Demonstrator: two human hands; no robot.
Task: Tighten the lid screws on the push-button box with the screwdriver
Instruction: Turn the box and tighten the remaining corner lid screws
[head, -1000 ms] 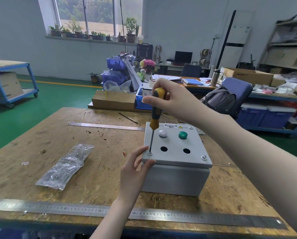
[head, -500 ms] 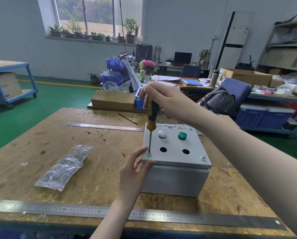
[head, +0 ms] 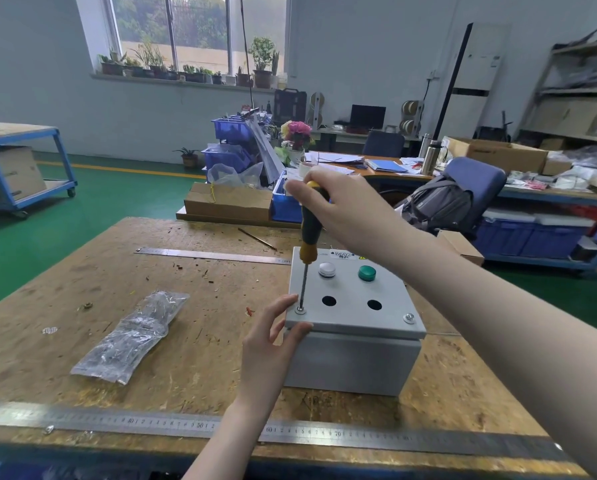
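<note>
A grey push-button box stands on the wooden workbench. Its lid carries a white button, a green button and two empty holes. My right hand grips the top of a yellow-and-black screwdriver, held upright with its tip in the near-left lid screw. My left hand holds the box's near-left corner, thumb under the lid edge and fingers against its side. A second screw sits at the near-right lid corner.
A clear plastic bag of parts lies left of the box. A long steel ruler runs along the bench's front edge, a shorter ruler lies further back. Cardboard boxes, blue bins and a chair stand beyond the bench.
My right hand has turned on the screwdriver handle, which stays upright on the same near-left screw. My left hand stays on the box corner.
</note>
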